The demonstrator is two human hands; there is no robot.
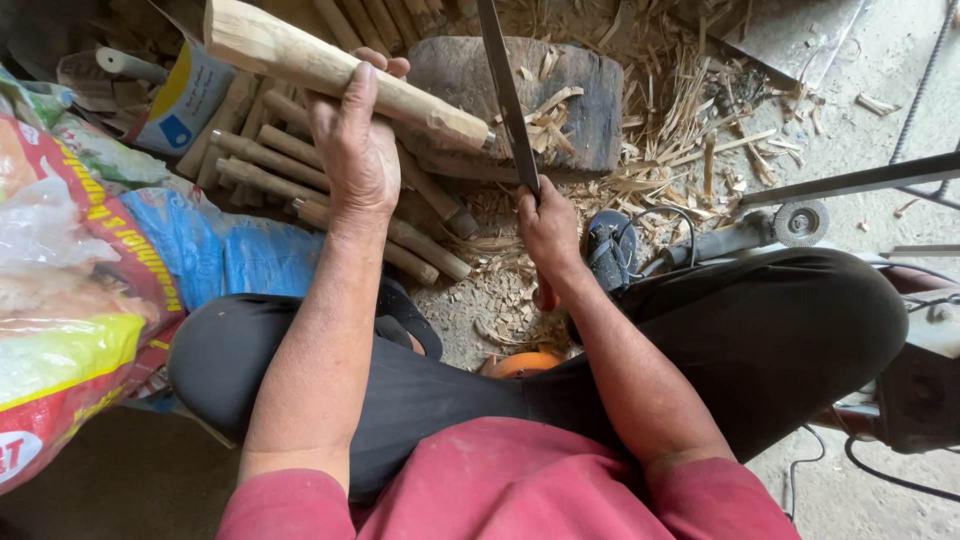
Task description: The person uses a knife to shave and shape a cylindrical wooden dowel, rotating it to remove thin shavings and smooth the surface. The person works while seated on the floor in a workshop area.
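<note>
concrete floor (880, 110), grey, dusty; wood shavings (680, 110) strewn across it; chopping block (590, 100); stacked wooden sticks (270, 150) at left; printed plastic sacks (90, 290); angle grinder (740, 235) with cable; daylight.

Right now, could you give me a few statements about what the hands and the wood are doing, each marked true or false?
1. The left hand grips a pale wooden handle blank. True.
2. The right hand holds a hammer. False: it holds a long flat blade upright by its lower end.
3. The blank's narrow end rests on the dark chopping block. True.
4. The ground around the block is swept clean. False: wood shavings are scattered around it.
5. More rounded sticks lie piled under the left hand. True.
6. The angle grinder is in the left hand. False: it lies on the ground by the right knee.
</note>
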